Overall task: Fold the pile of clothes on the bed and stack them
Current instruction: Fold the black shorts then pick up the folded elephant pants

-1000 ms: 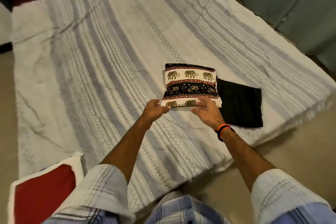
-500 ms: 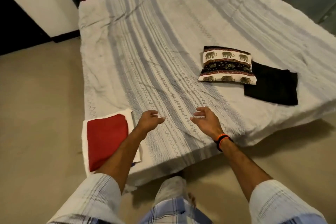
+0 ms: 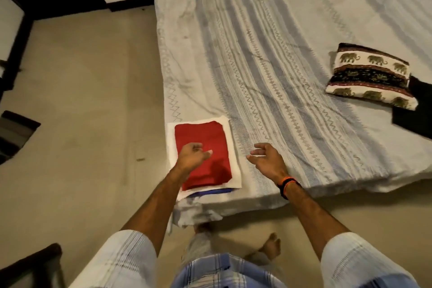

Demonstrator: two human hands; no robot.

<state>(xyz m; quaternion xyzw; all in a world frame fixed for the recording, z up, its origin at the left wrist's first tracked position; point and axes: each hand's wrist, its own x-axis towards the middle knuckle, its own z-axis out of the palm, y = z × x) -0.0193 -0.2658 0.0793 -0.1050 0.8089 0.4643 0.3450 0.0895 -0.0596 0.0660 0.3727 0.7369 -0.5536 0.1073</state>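
Landmark: red folded garment point(image 3: 205, 145) topping the stack at the bed point(image 3: 268, 58) corner. Left hand point(image 3: 191, 155) hovers directly over it; right hand point(image 3: 266, 159) just right, over bedspread. Both hands loosely spread, holding nothing (elephant-print fold point(image 3: 371, 77) lies well right).

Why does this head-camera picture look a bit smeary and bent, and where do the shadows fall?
Head view: warm, dim indoor light. The left hand throws a soft shadow on the red folded cloth. Both hands, the right hand included, look slightly motion-blurred, and so does the stack's near edge. The wide lens bows the bed edges. The elephant-print cloth stays fairly sharp. No glare.
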